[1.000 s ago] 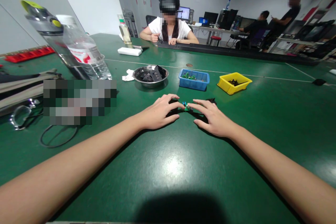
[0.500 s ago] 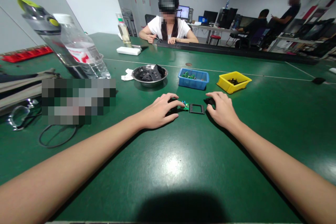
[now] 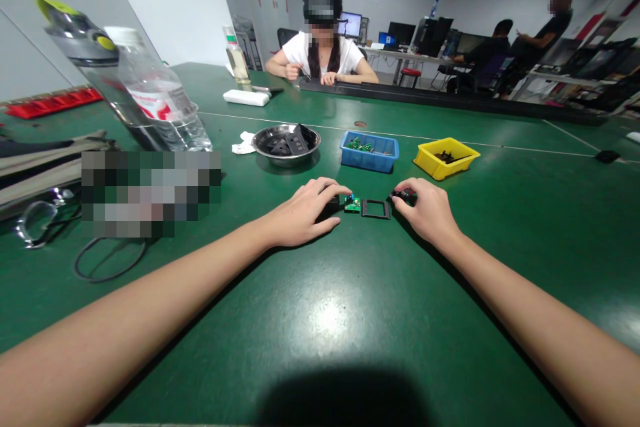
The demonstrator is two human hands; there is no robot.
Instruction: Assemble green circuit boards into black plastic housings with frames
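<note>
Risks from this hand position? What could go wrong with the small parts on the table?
1. The green circuit board lies loose at the left hand fingertips; a nudge could slide it off or against the black frame.
2. The right hand pinches a small black part only at the fingertips; it may slip.
3. The water bottle stands close to the electronics; a knock could mean a spill.

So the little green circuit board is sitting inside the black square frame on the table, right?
Not quite. In the head view the green circuit board lies on the table beside the black square frame, just to its left, by the left hand. The frame's middle shows only bare table.
</note>
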